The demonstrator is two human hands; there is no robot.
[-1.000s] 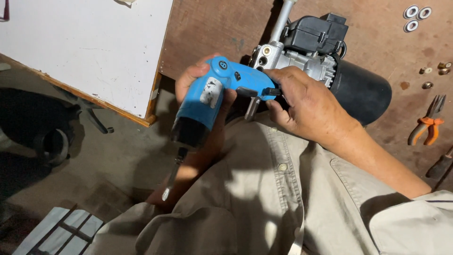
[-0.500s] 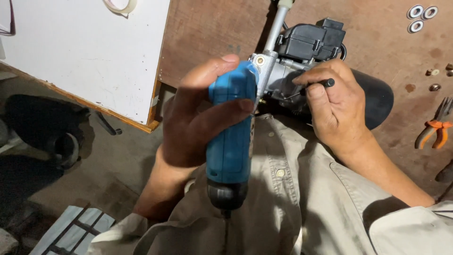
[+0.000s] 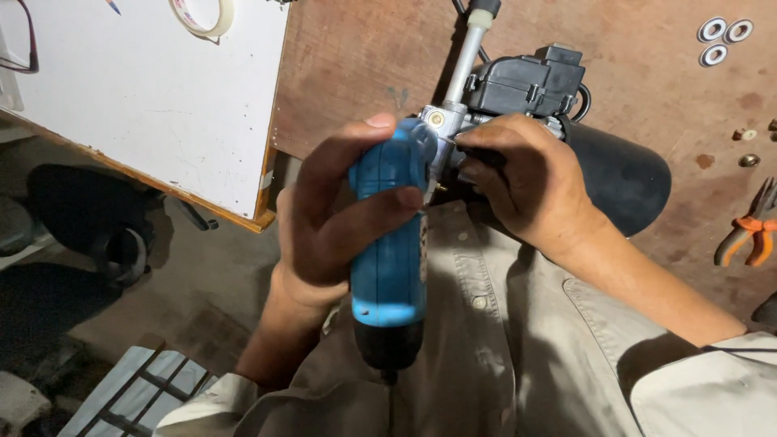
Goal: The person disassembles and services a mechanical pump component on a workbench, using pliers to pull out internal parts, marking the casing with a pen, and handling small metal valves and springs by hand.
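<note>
Drill point(image 3: 388, 259) raised closer, left hand point(image 3: 332, 218) grip wrapped round it, right hand point(image 3: 526, 186) gripping motor point(image 3: 526, 89), brown workbench point(image 3: 364, 57), white board point(image 3: 146, 97).

A single view is given, taken from a camera worn on the head and aimed steeply downward over the person's own chest and lap. The scene is seen from close range: the left hand point(image 3: 336, 218) and right hand point(image 3: 522, 182) fill the middle of the frame, with the beige shirt point(image 3: 502, 340) spread across the lower part. The brown workbench point(image 3: 364, 57) is seen at the top, its far side cut off by the upper edge. The floor point(image 3: 162, 299) is taken in at lower left, though dimly lit, so its depth below can hardly be judged. No second view is supplied, so nothing is shared.
</note>
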